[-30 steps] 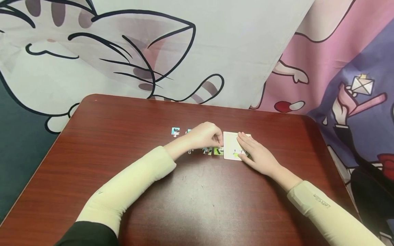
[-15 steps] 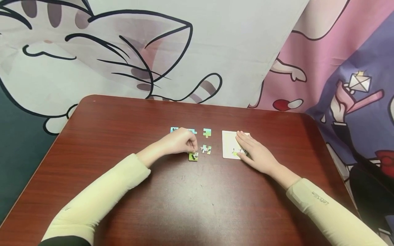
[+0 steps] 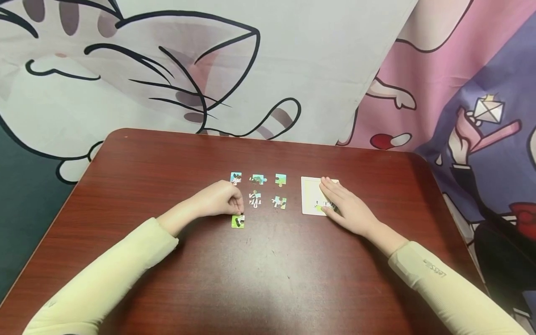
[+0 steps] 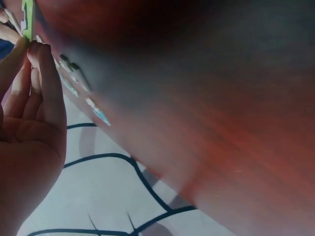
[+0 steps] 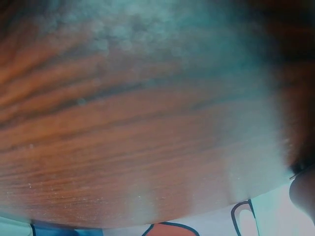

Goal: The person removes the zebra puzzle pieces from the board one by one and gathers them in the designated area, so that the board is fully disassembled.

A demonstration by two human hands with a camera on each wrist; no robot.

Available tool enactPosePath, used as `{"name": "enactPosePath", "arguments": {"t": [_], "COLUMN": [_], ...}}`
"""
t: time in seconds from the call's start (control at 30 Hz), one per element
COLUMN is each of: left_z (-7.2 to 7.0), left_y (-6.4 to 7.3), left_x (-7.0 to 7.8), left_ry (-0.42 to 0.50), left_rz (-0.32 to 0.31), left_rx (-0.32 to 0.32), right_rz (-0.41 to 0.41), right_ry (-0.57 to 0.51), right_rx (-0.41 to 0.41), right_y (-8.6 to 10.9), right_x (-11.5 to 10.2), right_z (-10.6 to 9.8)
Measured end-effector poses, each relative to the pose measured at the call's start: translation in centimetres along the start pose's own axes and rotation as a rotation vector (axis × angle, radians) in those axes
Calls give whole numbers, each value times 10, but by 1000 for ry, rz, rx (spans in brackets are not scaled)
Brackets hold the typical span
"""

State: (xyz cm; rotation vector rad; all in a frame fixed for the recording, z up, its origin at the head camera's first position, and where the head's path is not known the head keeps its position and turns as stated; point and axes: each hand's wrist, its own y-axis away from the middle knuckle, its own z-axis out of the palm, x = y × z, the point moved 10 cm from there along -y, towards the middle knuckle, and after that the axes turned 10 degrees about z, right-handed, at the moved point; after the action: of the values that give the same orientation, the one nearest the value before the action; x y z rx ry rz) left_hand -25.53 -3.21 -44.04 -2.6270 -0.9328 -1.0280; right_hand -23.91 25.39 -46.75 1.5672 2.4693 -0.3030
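Note:
My left hand [image 3: 215, 199] pinches a green jigsaw puzzle piece [image 3: 237, 222] by its far edge, left of the other loose pieces. In the left wrist view the same green piece [image 4: 28, 19] shows edge-on between thumb and fingertips. Whether it touches the table, I cannot tell. My right hand [image 3: 347, 204] lies with straight fingers across the right part of a pale, square puzzle board [image 3: 310, 190], covering much of it. A little green and black-and-white picture shows on the board by the thumb. The right wrist view catches only a blurred bit of hand.
Several puzzle pieces lie apart in two rows: a blue one [image 3: 236, 177], a blue-green one [image 3: 258, 179] and a green-blue one [image 3: 280, 179] behind, black-and-white ones [image 3: 255, 199] nearer. Brown wooden tabletop [image 3: 268, 270] surrounds them. A printed cloth [image 3: 326, 70] hangs behind the table's far edge.
My left hand has moved left from beside the board, carrying the green puzzle piece past the other pieces and slightly nearer. The right hand has stayed on the board.

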Motion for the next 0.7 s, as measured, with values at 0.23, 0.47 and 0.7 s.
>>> {"name": "enactPosePath", "arguments": {"t": [0.23, 0.47, 0.7], "left_z": [3, -4, -6], "left_y": [18, 25, 24], "left_x": [-12, -14, -17], "left_ry": [20, -17, -25], "left_rz": [-5, 1, -16], "left_rx": [27, 84, 109], "right_rz": [25, 24, 20], "right_ry": [-3, -12, -18], "right_rx": [-31, -33, -27], "right_y": [-1, -1, -1], "right_x": [1, 1, 0], "right_z": [2, 2, 1]}}
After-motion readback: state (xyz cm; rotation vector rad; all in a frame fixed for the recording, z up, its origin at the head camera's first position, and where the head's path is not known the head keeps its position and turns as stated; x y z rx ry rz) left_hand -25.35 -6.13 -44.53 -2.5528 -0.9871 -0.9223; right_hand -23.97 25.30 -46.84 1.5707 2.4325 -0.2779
